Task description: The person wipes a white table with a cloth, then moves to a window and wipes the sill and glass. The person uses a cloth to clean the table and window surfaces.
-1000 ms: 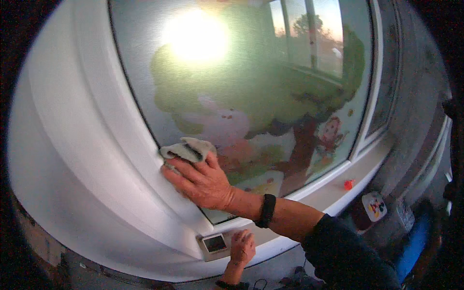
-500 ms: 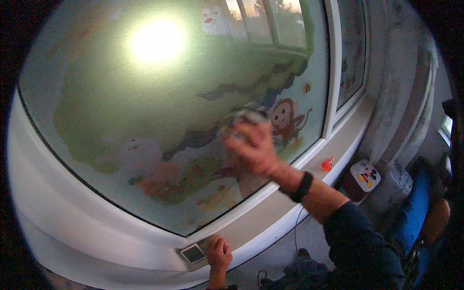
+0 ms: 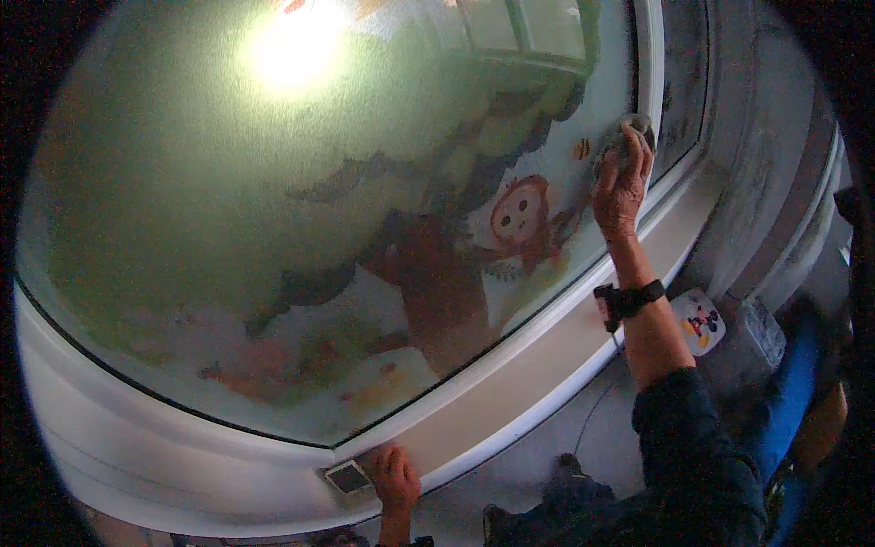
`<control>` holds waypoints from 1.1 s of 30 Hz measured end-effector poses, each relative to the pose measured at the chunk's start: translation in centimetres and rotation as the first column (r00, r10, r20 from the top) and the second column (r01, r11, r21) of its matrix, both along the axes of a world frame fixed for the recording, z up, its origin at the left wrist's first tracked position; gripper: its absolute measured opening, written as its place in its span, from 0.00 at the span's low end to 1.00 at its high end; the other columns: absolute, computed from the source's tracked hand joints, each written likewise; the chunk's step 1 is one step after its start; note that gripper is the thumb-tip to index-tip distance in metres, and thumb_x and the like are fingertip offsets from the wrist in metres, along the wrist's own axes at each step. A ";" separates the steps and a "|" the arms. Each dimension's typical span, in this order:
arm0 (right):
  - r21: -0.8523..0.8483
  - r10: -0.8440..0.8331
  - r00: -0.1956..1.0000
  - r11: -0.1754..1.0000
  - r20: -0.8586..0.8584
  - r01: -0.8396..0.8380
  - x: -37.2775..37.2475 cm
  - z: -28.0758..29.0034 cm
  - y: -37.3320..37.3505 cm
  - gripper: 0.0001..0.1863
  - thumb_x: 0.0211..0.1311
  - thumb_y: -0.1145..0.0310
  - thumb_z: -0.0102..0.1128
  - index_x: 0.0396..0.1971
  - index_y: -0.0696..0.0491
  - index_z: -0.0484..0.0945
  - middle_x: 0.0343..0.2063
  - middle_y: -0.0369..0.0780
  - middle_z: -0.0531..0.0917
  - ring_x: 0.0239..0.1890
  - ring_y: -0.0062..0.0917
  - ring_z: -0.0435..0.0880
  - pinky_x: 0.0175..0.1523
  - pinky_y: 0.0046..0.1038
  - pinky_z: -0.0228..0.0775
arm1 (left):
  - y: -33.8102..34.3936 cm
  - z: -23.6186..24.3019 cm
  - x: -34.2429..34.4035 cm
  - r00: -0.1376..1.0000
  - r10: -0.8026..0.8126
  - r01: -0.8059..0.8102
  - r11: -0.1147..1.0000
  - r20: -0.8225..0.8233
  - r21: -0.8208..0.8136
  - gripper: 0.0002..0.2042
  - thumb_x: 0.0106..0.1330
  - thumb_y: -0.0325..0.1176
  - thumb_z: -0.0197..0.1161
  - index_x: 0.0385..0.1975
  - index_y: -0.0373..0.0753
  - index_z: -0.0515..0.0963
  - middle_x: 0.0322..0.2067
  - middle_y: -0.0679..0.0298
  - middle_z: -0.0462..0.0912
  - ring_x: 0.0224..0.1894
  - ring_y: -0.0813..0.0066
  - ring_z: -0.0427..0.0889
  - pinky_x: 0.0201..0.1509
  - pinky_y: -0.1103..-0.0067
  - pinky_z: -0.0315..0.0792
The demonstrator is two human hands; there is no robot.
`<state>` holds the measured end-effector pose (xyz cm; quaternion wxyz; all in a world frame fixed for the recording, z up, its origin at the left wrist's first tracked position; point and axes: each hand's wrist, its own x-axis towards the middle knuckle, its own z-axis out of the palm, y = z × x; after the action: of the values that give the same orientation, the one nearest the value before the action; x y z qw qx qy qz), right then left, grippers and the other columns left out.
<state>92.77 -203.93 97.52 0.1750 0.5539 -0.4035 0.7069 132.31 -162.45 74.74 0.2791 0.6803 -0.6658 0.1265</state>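
Note:
A large window pane (image 3: 273, 210) with a painted tree, a monkey (image 3: 521, 219) and a bee (image 3: 582, 148) fills the upper left. At its right edge my right hand (image 3: 622, 187) presses a crumpled greyish cloth (image 3: 638, 125) against the glass and white frame, fingers stretched over it. A dark band (image 3: 629, 299) sits on that wrist. Low down, my left hand (image 3: 396, 476) rests on the window sill (image 3: 538, 356) with its fingers curled in. Close beside it lies a small square thing with a pale rim and dark middle (image 3: 348, 477).
Below the sill at right stands a light-lidded box with a cartoon mouse (image 3: 700, 325). Grey curtains (image 3: 766, 182) hang beyond it. A thin cable (image 3: 592, 415) runs down to the floor. A blue-clad leg (image 3: 791, 392) shows at right.
My right hand has swept the cloth up and right, from beside the monkey to the frame's edge. My left hand stays on the sill. The view has shifted slightly.

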 end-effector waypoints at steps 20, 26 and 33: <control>-0.107 0.577 0.727 0.751 -0.372 -0.651 35.2 -5.4 26.7 0.27 0.48 0.65 0.62 0.54 0.39 0.81 0.56 0.36 0.78 0.63 0.44 0.73 0.66 0.56 0.60 | -0.4 0.1 0.7 0.998 -0.056 0.060 0.992 -0.039 0.115 0.11 0.66 0.37 0.59 0.42 0.39 0.78 0.50 0.50 0.79 0.57 0.43 0.74 0.64 0.49 0.63; -0.031 0.586 0.520 0.645 -0.622 -0.764 38.2 -8.5 29.9 0.23 0.54 0.64 0.60 0.53 0.41 0.80 0.55 0.35 0.79 0.61 0.38 0.75 0.66 0.47 0.65 | 0.2 -1.2 0.7 0.982 -0.009 0.037 0.989 -0.190 0.142 0.13 0.65 0.35 0.62 0.47 0.38 0.79 0.48 0.46 0.80 0.53 0.40 0.76 0.60 0.52 0.69; 0.073 0.597 0.462 0.659 -0.656 -0.748 30.9 -10.9 25.3 0.22 0.57 0.63 0.59 0.54 0.41 0.80 0.55 0.32 0.79 0.62 0.35 0.74 0.67 0.45 0.63 | 0.2 -0.9 1.3 0.992 -0.054 0.066 0.992 -0.117 0.106 0.11 0.65 0.33 0.60 0.44 0.37 0.81 0.51 0.49 0.80 0.52 0.43 0.77 0.58 0.55 0.71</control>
<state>123.64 -178.65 86.58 0.0651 0.8457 0.0164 0.5294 133.61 -162.29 73.82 0.2825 0.6804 -0.6749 0.0423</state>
